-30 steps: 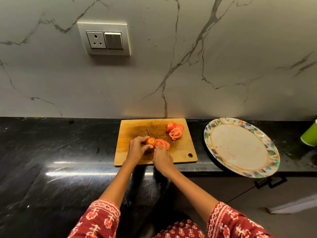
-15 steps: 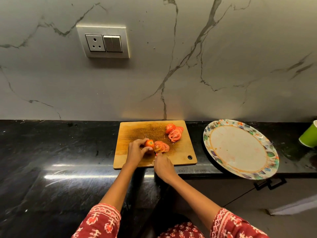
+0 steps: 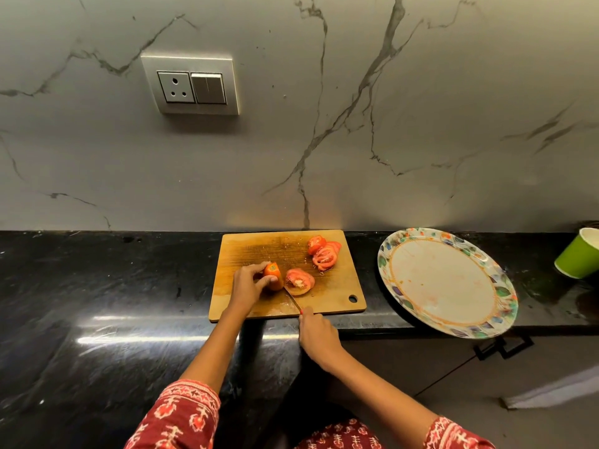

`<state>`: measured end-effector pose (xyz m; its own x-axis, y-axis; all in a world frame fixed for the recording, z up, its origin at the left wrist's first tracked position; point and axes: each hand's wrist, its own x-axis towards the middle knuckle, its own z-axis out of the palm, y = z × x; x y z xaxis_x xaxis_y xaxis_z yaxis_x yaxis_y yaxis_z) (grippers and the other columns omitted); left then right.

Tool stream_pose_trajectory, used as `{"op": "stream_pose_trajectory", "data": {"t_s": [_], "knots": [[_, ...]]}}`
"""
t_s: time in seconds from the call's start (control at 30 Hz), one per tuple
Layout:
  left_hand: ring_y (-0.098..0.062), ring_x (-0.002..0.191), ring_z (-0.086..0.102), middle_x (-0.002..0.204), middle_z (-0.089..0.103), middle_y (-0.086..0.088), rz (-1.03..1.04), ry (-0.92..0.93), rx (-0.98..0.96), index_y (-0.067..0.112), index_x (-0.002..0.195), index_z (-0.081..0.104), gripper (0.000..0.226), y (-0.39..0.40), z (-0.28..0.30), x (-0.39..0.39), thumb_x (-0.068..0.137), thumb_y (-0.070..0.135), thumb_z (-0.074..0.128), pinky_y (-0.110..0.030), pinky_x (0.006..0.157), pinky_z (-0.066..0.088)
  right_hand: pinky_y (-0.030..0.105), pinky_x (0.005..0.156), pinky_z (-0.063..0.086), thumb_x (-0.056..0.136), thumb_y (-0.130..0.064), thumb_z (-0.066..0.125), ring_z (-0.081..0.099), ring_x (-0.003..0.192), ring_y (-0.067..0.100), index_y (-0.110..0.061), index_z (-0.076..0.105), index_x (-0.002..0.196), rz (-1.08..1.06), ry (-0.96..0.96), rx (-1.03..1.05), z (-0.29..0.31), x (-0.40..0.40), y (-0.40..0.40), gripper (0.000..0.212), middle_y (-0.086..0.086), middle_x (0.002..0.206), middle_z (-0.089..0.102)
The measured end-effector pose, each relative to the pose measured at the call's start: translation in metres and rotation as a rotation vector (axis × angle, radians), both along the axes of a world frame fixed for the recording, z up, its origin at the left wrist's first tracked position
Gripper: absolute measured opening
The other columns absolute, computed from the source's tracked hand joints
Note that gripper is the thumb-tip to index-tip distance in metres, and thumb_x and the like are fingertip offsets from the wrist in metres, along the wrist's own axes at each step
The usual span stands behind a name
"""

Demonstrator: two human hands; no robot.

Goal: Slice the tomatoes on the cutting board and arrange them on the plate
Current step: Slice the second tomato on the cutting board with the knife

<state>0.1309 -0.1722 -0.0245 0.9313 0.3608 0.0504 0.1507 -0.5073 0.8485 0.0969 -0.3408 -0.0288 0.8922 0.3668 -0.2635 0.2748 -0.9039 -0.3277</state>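
A wooden cutting board (image 3: 240, 254) lies on the black counter. My left hand (image 3: 247, 285) pinches the uncut end of a tomato (image 3: 273, 273) on the board. Freshly cut slices (image 3: 299, 281) lean just right of it. Another pile of tomato slices (image 3: 324, 252) sits at the board's far right. My right hand (image 3: 316, 333) grips a knife by its handle at the board's near edge; the thin blade (image 3: 292, 298) runs up to the tomato between the end piece and the slices. A patterned plate (image 3: 445, 281) lies to the right of the board, holding no tomato.
A green paper cup (image 3: 580, 254) stands at the far right of the counter (image 3: 97, 286), beyond the plate. A marble wall with a socket and switch panel (image 3: 193, 84) rises behind the board. The plate overhangs the counter's front edge above a cabinet handle (image 3: 500, 346).
My right hand has drawn back towards me, off the board's near edge, pulling the knife through the tomato. The cut slices have tipped to the right. My left hand stays on the tomato end.
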Motion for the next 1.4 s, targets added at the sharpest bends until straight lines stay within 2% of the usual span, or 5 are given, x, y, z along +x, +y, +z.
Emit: {"op": "stream_pose_trajectory", "data": {"t_s": [0.17, 0.3, 0.57, 1.17, 1.4], "knots": [[-0.023, 0.117, 0.052, 0.121, 0.060, -0.015, -0.035, 0.004, -0.013, 0.000, 0.118, 0.059, 0.045, -0.005, 0.003, -0.001, 0.075, 0.006, 0.072, -0.023, 0.095, 0.038, 0.033, 0.068, 0.035, 0.102, -0.020, 0.025, 0.058, 0.101, 0.036, -0.003, 0.044, 0.117, -0.092, 0.002, 0.200, 0.012, 0.009, 0.000, 0.029, 0.019, 0.109, 0.060], [-0.019, 0.109, 0.054, 0.117, 0.063, -0.013, -0.038, -0.008, -0.004, 0.003, 0.115, 0.062, 0.045, -0.005, 0.004, -0.001, 0.072, 0.008, 0.074, -0.020, 0.088, 0.041, 0.030, 0.065, 0.033, 0.102, -0.023, 0.027, 0.059, 0.096, 0.037, -0.003, 0.048, 0.114, -0.082, -0.042, 0.321, 0.029, 0.013, 0.007, 0.031, 0.020, 0.103, 0.062], [-0.016, 0.100, 0.057, 0.109, 0.066, -0.011, -0.025, -0.052, 0.022, 0.006, 0.108, 0.066, 0.043, -0.007, 0.001, -0.001, 0.067, 0.010, 0.078, -0.021, 0.083, 0.044, 0.037, 0.078, 0.044, 0.102, -0.025, 0.027, 0.058, 0.103, 0.035, -0.005, 0.047, 0.117, -0.118, -0.012, 0.278, 0.036, 0.005, 0.016, 0.032, 0.018, 0.110, 0.060], [-0.011, 0.097, 0.055, 0.109, 0.065, -0.009, -0.008, -0.053, 0.028, 0.007, 0.106, 0.066, 0.041, -0.007, -0.003, 0.001, 0.067, 0.012, 0.079, -0.020, 0.080, 0.043, 0.036, 0.076, 0.042, 0.103, -0.024, 0.025, 0.057, 0.106, 0.033, -0.006, 0.044, 0.123, -0.150, -0.024, 0.211, 0.044, 0.004, 0.021, 0.033, 0.017, 0.113, 0.060], [-0.018, 0.103, 0.058, 0.110, 0.065, -0.009, -0.002, -0.054, 0.023, 0.007, 0.106, 0.066, 0.041, -0.006, -0.003, 0.001, 0.067, 0.012, 0.079, -0.021, 0.082, 0.044, 0.037, 0.077, 0.043, 0.103, -0.025, 0.025, 0.057, 0.106, 0.033, -0.006, 0.044, 0.124, -0.155, -0.020, 0.202, 0.044, 0.003, 0.021, 0.034, 0.016, 0.113, 0.060]]}}
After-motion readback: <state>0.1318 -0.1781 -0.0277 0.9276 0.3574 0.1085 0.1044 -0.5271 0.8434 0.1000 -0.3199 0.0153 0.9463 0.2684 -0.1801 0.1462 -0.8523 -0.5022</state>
